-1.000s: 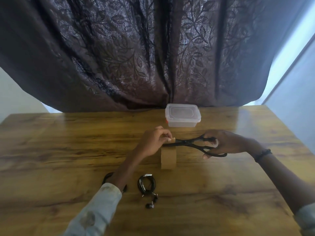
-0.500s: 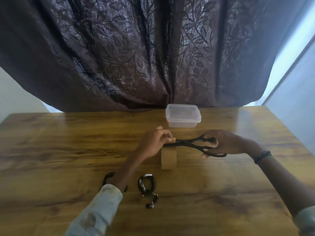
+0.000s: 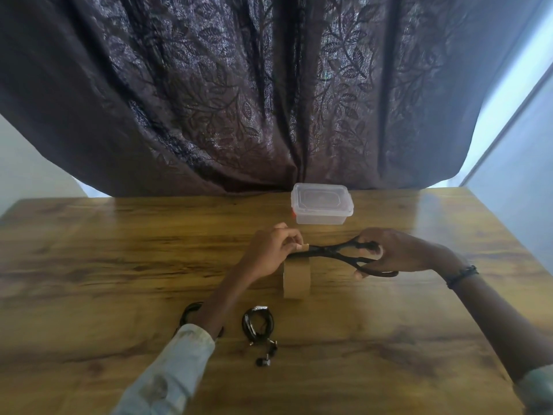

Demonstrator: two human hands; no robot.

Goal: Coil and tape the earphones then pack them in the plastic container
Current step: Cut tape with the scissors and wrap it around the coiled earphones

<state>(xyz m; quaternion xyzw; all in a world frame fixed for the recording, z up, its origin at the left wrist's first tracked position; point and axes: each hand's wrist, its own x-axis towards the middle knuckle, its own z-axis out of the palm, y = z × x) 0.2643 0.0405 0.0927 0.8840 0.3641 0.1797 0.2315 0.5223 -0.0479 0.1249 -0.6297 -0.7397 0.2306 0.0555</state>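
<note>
Scissors, black-handled (image 3: 341, 255), lie with their long axis running left to right across the top of the upright brown tape roll (image 3: 296, 277): our right hand (image 3: 398, 253) has its fingers (image 3: 360, 274) through the loops, and the blades point at the left hand (image 3: 270, 253), whose fingers (image 3: 294, 239) pinch the pulled tab of tape (image 3: 302, 248) just above the roll. One coiled black earphone bundle (image 3: 258, 324) lies on the wooden tabletop (image 3: 89, 265) nearer us, a second dark coil (image 3: 191, 310) shows partly behind the left forearm, and the lidded clear plastic container (image 3: 322, 208) sits beyond the hands. We read no brand, label or writing anywhere.
</note>
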